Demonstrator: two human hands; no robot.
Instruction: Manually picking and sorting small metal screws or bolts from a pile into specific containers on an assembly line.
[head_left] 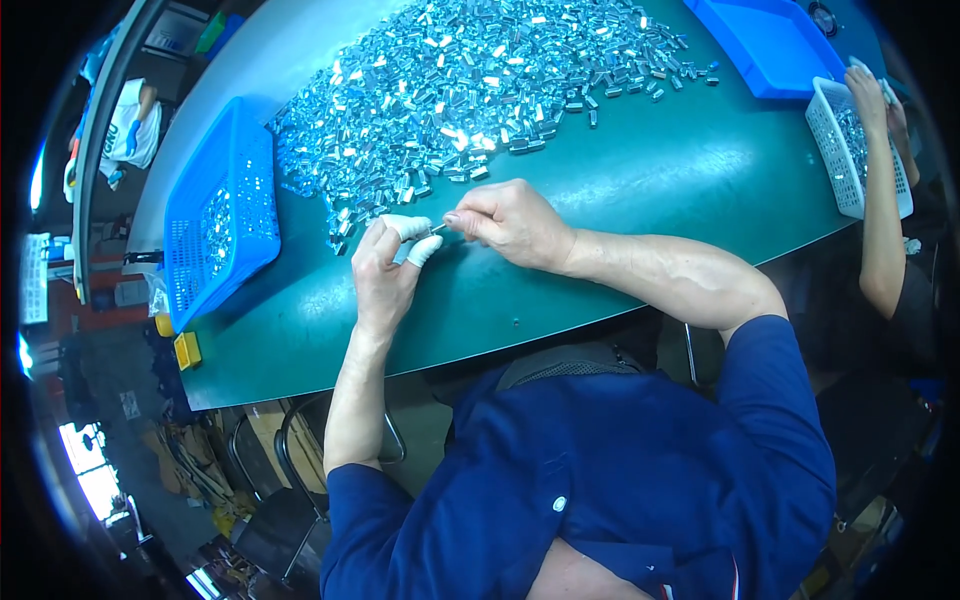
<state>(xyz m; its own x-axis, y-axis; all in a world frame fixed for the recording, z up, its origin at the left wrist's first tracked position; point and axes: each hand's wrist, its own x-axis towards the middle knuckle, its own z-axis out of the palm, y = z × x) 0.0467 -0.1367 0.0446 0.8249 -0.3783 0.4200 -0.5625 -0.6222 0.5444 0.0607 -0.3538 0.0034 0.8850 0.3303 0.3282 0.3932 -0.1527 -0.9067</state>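
My left hand (383, 272), with white coverings on the thumb and forefinger, pinches a small shiny metal piece (437, 230) just above the green table. From the right, my right hand (520, 226) closes its thumb and fingers on the end of the same piece. Most of that piece is hidden by the fingertips, so its exact shape cannot be made out. Beyond both hands spreads a large heap of small silvery metal parts (470, 90), its near edge close to my left fingers.
A blue plastic basket (180, 255) with some metal parts stands at the left. An empty-looking blue tray (775, 50) lies far right. Beside it, another person's hands (868, 95) are at a white basket (835, 150) of parts. A small yellow bin (187, 350) sits by the table's (620, 200) left corner.
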